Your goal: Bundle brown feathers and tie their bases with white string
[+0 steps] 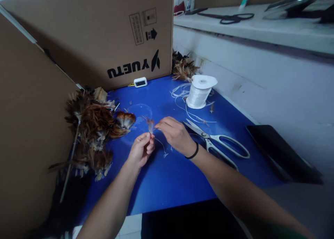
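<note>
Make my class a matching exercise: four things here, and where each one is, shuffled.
1. small reddish-brown feather tuft
2. white flanged spool
3. long silver metal scissors
4. small white rectangular device

A. upright, beside loose pale strands
B. in front of the brown cardboard box
C. pinched in the left hand
D. lying beside the right hand

Pairs: 1-C, 2-A, 3-D, 4-B.

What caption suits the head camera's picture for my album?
Over a blue table, the left hand pinches a small feather tuft, the right hand beside it, scissors and spool nearby.
</note>
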Motion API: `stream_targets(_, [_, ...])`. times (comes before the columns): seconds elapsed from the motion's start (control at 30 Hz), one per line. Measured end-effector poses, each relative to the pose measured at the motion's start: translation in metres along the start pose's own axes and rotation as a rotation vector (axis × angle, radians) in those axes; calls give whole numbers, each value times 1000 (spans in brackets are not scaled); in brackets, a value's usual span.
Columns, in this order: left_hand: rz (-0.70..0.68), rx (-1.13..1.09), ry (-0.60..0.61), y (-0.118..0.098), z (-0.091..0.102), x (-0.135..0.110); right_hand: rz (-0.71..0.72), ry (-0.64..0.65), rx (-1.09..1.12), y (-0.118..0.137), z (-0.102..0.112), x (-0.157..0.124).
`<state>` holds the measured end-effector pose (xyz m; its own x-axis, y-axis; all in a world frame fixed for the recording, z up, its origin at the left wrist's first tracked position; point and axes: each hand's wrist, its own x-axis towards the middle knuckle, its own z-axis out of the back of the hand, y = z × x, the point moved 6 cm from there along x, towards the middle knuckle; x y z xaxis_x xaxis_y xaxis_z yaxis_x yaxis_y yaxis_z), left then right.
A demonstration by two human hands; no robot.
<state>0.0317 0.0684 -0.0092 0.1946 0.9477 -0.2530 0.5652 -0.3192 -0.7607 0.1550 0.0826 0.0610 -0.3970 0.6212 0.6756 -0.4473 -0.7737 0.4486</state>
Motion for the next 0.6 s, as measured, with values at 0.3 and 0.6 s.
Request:
stream_targets(0.3, [55, 9, 39, 4, -1, 0, 76, 62, -75, 8, -1, 1])
stream_targets(0.6, [100, 37, 33, 8, 0, 0, 122, 82, -56, 8, -1, 1])
